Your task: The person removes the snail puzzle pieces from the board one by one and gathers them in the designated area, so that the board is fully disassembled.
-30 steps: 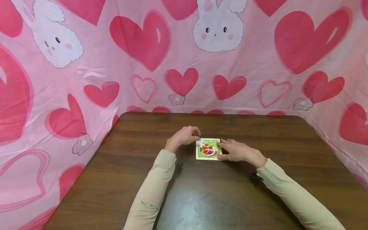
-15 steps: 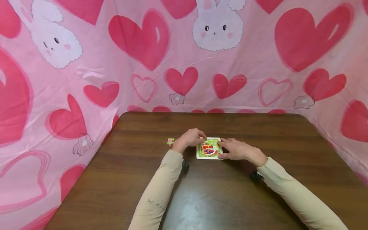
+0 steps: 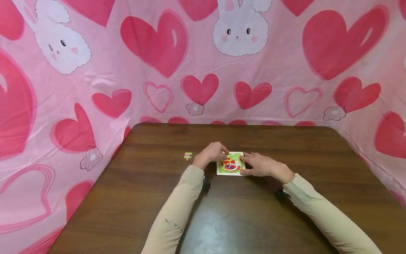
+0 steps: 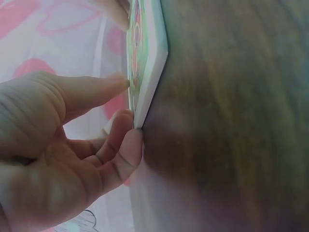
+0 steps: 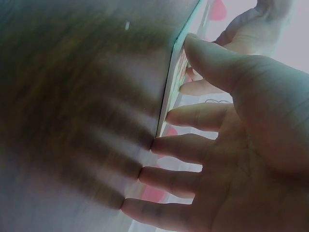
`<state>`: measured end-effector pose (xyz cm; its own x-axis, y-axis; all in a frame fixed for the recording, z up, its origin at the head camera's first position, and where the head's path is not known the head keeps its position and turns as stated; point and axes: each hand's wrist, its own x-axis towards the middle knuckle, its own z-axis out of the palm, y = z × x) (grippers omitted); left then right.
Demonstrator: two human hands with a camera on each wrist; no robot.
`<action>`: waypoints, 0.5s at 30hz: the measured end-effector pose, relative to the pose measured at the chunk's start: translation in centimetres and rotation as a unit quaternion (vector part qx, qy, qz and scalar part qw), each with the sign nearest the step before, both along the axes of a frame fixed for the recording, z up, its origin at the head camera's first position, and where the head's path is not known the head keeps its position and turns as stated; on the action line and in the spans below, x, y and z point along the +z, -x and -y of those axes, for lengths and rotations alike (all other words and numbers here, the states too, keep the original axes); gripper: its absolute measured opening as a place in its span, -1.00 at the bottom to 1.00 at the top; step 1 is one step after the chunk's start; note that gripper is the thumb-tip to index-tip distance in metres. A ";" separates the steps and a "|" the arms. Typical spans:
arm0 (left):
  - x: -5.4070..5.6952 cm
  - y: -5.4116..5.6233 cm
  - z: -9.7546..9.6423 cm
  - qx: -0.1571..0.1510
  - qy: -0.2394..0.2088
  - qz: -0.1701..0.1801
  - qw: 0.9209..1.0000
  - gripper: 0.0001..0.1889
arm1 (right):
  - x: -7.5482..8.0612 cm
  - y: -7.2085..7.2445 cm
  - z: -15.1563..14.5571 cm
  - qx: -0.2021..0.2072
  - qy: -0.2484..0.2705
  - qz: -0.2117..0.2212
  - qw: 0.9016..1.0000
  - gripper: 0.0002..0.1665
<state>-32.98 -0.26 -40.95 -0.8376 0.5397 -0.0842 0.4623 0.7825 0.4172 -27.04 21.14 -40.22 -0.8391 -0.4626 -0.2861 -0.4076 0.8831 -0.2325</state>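
Observation:
A square jigsaw puzzle (image 3: 230,164) with a white frame and a colourful snail picture on green lies flat on the table. At its upper left corner is my left hand (image 3: 212,152). In the left wrist view the thumb (image 4: 108,88) touches the puzzle's face and bent fingers (image 4: 128,150) meet its edge; whether a piece sits under the fingertips is hidden. My right hand (image 3: 261,165) rests against the right side, fingers (image 5: 181,147) spread and nearly straight, tips on the table, the thumb at the frame. A loose puzzle piece (image 3: 188,155) lies left of my left hand.
Brown wood-grain table (image 3: 234,211) extends around the puzzle on all sides. A pink cloth (image 3: 203,63) with hearts and rabbits hangs behind the table and along its sides. A dark wrist camera (image 3: 206,184) sits under the left cuff.
My left hand has moved right, from beside the puzzle onto its upper left corner. The loose piece has come out from behind the hand and wrist. My right hand has stayed in place.

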 end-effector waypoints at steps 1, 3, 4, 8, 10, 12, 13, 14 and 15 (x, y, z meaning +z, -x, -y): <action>0.0 0.0 0.0 -0.003 0.000 -0.001 1.000 -0.76 | 0.0 0.0 0.0 0.000 0.001 0.001 1.000 -0.06; 0.1 0.0 -0.1 -0.012 0.003 -0.005 1.000 -0.76 | 0.0 0.0 0.0 0.002 0.002 0.001 1.000 -0.06; 0.1 -0.1 -0.1 -0.017 0.006 -0.008 1.000 -0.76 | 0.0 0.0 0.0 0.000 0.004 0.003 1.000 -0.06; 0.3 -0.3 -0.2 -0.034 0.018 -0.032 0.999 -0.75 | 0.0 0.0 0.0 0.000 0.004 0.000 1.000 -0.07; 0.4 -0.4 -0.3 -0.030 0.023 -0.036 0.999 -0.74 | 0.0 0.1 0.0 0.000 0.005 0.000 1.000 -0.07; 0.5 -0.5 -0.4 -0.021 0.028 -0.033 0.999 -0.73 | 0.0 0.1 -0.1 0.001 0.005 0.000 1.000 -0.07; 0.5 -0.6 -0.5 -0.015 0.032 -0.031 0.999 -0.73 | 0.0 0.1 -0.2 0.002 0.007 0.000 1.000 -0.07; 0.5 -0.7 -0.6 -0.010 0.035 -0.028 0.999 -0.72 | 0.0 0.1 -0.2 0.006 0.008 -0.001 1.000 -0.07; 0.6 -0.7 -0.8 -0.006 0.037 -0.024 0.999 -0.71 | 0.0 0.1 -0.3 0.009 0.009 -0.002 1.000 -0.07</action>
<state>-32.28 0.51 -40.37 -0.8350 0.5436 -0.0853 0.4897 0.8049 0.3352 -27.18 21.43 -40.19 -0.8323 -0.4819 -0.2739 -0.4237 0.8717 -0.2461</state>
